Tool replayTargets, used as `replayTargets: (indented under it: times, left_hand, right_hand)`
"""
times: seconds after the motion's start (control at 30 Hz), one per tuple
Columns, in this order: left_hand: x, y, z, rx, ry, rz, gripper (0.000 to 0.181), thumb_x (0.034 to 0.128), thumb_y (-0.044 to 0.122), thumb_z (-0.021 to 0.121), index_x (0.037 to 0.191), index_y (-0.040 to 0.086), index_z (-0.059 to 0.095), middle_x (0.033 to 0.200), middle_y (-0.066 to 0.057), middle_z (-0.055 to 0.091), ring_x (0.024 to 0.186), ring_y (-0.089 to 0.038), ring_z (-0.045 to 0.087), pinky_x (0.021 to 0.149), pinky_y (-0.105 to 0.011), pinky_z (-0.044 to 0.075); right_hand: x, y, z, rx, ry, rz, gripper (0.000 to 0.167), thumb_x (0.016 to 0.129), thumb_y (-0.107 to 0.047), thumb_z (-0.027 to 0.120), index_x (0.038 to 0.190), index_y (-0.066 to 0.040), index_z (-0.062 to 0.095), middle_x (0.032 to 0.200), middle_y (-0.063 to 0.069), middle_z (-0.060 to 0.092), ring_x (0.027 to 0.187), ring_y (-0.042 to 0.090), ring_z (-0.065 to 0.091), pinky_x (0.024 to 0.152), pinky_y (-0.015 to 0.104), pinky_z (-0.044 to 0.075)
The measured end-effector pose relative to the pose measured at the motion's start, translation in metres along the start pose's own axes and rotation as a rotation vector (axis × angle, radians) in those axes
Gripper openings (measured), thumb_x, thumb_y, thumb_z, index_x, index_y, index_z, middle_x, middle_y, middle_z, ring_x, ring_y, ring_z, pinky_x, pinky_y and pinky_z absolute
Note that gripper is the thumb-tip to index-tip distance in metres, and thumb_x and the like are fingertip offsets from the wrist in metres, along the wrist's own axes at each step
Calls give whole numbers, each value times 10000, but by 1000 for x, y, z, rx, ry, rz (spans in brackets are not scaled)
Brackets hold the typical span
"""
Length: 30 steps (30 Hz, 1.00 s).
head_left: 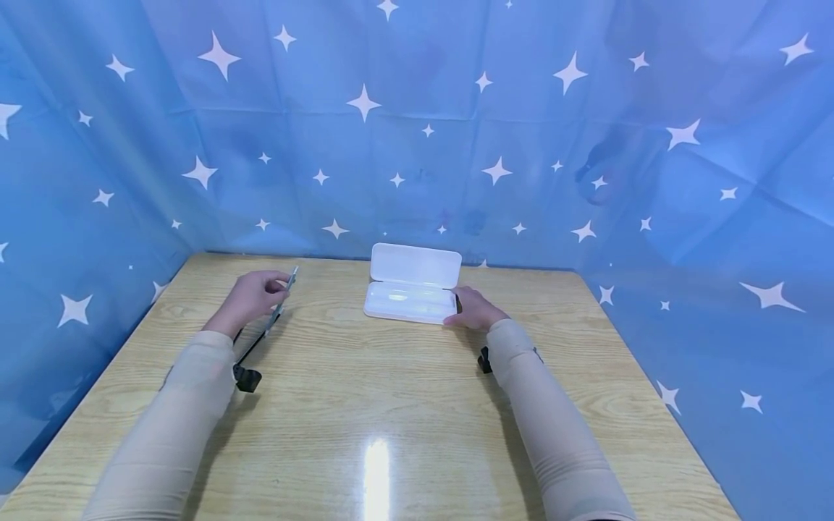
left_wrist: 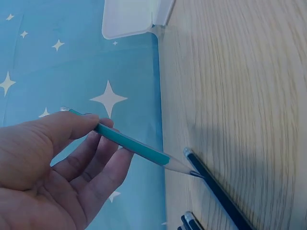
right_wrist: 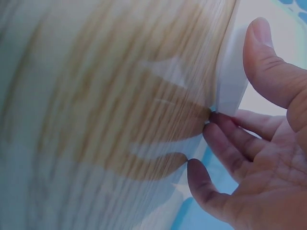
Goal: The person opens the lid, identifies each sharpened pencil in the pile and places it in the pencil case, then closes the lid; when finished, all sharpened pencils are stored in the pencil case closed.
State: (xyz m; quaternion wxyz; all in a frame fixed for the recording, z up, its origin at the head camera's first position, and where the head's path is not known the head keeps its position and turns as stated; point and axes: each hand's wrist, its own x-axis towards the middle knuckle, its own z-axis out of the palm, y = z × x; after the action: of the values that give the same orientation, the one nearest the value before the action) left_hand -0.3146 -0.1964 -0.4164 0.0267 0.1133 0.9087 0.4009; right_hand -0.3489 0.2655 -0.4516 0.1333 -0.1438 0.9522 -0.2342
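Observation:
My left hand (head_left: pixel 257 293) pinches a teal pencil (left_wrist: pixel 132 143) between thumb and fingers above the table's left part; its sharpened tip points down over a dark pencil (left_wrist: pixel 218 191) in the left wrist view. At the back middle, a white case (head_left: pixel 409 302) lies with its lid (head_left: pixel 415 265) raised. My right hand (head_left: pixel 476 310) is at the case's right end, thumb at the near corner. In the right wrist view, the hand (right_wrist: pixel 259 153) has its fingers spread around the end of the case (right_wrist: pixel 232 72), fingertips touching the table.
More dark pencil ends (left_wrist: pixel 191 221) show at the bottom of the left wrist view. A wooden table (head_left: pixel 326 405) reaches back to a blue curtain (head_left: pixel 417 145) with white stars, which also stands along both sides.

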Motion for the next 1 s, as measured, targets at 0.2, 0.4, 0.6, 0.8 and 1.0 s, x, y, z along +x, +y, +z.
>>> replayTargets:
  times: [0.2,0.4,0.6,0.8,1.0]
  left_hand:
    - [7,4,7,43,43,49,364,999,57,620,1354,-26,607,1132,-244,702,1002,-375,688,750,-384,612]
    - [10,10,13,53,59,75,373,1004,66,613,1366,-21,601,1123,-238,702,1011,-373,682,769,-414,608]
    - [14,19,19,33,47,78,378,1012,67,604,1380,-17,591,1132,-240,697,1033,-374,677,774,-414,609]
    - [18,24,25,31,47,98,373,1012,65,606,1376,-15,595,1131,-241,700,1018,-370,687,764,-403,612]
    - [23,26,30,32,61,108,381,1005,65,622,1380,3,604,1118,-221,709,986,-343,695,756,-392,610]
  right_hand:
    - [0,1,0,-12,1,5,674,967,-269,720,1511,-20,409,1505,220,429,1390,387,399,1145,532,335]
    - [1,2,0,-24,-2,16,699,965,-295,721,1527,-37,396,1516,210,421,1401,381,385,1158,529,319]
    - [2,2,0,-17,1,15,703,965,-286,722,1523,-20,388,1502,218,431,1393,384,393,1155,528,323]
    - [2,2,1,-29,-1,25,712,967,-294,719,1529,-22,377,1510,212,426,1400,379,384,1161,519,317]
    - [3,3,2,-52,-1,39,722,972,-317,708,1538,-28,365,1539,204,404,1429,375,355,1173,512,303]
